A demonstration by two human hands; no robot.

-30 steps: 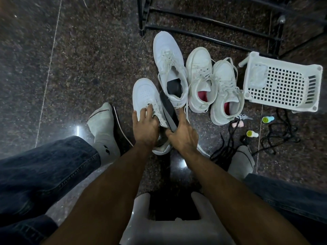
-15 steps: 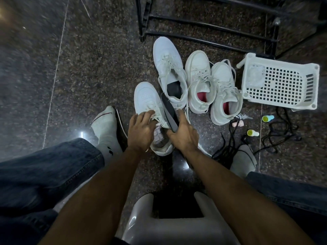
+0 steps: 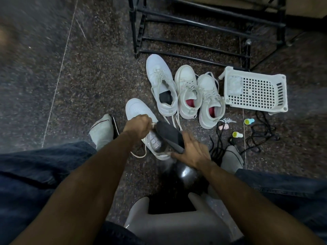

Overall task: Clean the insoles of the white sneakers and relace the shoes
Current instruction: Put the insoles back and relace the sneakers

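Head view: insole (image 3: 169,137) now pulled out in right fingers (image 3: 190,146); left hand (image 3: 137,125) grips sneaker (image 3: 141,112).

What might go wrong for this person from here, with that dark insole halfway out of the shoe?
The right hand holds the dark insole bent steeply out of the near sneaker; it may crease. The left hand grips the loose white lace, which could snag or pull out. Black laces and small bottles lie beside the right foot and could be kicked.
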